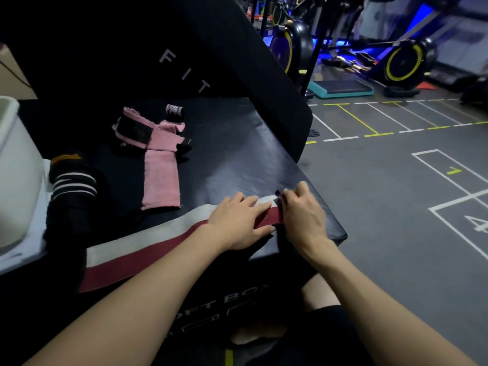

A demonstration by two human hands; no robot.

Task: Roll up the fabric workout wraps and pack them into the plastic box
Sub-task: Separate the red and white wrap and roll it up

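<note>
Here the red-and-white wrap [148, 247] lies lengthwise left to right; left hand [237, 223] presses flat, right hand [303, 210] pinches its end.

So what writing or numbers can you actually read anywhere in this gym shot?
"FIT" on the upright black pad.
"OFT BOX" on the front of the black soft box; its first letter is hidden, and the marks beneath are unreadable.
"4" on the floor.
Yellow floor mark, perhaps "1".
Print on the small roll: too blurred.

gym; exercise bikes [406, 64]; step platform [340, 89]; marked floor [396, 180]; padded box [237, 143]
</note>
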